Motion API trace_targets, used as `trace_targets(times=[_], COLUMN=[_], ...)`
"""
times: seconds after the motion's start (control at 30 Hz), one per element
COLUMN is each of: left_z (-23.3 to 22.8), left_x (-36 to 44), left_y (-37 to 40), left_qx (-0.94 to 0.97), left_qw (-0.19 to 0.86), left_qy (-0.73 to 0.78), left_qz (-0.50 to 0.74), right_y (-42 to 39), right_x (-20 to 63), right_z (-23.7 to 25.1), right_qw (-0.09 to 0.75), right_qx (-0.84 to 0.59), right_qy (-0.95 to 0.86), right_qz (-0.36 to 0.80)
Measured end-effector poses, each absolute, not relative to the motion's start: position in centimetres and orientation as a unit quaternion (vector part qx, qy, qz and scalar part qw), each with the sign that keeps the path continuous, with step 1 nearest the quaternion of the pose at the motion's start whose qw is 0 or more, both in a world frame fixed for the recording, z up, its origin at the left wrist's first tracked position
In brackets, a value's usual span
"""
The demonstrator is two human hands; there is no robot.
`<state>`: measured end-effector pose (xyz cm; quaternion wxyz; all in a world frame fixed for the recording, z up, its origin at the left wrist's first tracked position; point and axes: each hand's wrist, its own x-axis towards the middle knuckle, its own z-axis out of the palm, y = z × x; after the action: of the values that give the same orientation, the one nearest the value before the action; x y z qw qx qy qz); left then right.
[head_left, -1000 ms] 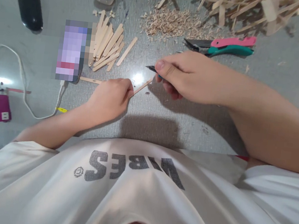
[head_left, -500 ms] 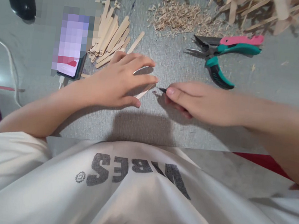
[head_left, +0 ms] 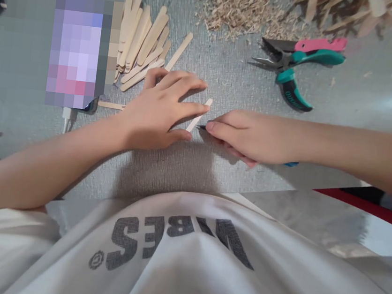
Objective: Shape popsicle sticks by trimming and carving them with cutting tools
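Observation:
My left hand (head_left: 167,108) lies palm down on the table with its fingers spread. Between its index finger and thumb a pale wooden craft stick (head_left: 199,116) slants across the surface, its rounded upper end by the index fingertip. Most of the hand's underside is hidden. My right hand (head_left: 243,136) is closed around a slim pen-like tool (head_left: 201,127), whose dark pointed tip is beside the stick's right edge. Whether the tip touches the stick, I cannot tell. A blue bit (head_left: 291,164) shows below my right wrist, possibly the tool's other end.
Several craft sticks (head_left: 140,41) lie piled beyond my left hand, near a charging phone (head_left: 75,53). Teal-handled pliers (head_left: 289,75) and a pink-handled cutter (head_left: 321,45) rest beyond my right hand. Wood shavings (head_left: 240,10) and stick scraps (head_left: 338,12) are farther back.
The tool's tip has moved down and left, closer to the craft stick. More of the stick's rounded end shows past my left index finger. The whole view has shifted slightly.

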<state>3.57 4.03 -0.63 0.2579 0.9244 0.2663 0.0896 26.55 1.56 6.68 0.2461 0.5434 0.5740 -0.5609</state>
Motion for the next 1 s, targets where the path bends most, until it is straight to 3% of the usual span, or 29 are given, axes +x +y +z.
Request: trace_targets(times=[0.23, 0.6, 1.0], left_z=[-1.1, -1.0, -1.1], left_x=[3.4, 3.6, 3.9], left_y=[4.2, 4.1, 4.1], left_qx=[0.929, 0.938, 0.921], left_qw=[0.246, 0.223, 0.264], left_qy=[0.253, 0.243, 0.262], left_qz=[0.115, 0.107, 0.119], right_y=[0.7, 1.1, 1.7], right_x=[25.5, 24.7, 24.6], right_z=[6.7, 7.2, 6.7], right_qw=[0.223, 0.265, 0.299], right_qx=[0.569, 0.573, 0.571], right_qy=[0.656, 0.635, 0.614], right_qz=[-0.444, -0.445, -0.456])
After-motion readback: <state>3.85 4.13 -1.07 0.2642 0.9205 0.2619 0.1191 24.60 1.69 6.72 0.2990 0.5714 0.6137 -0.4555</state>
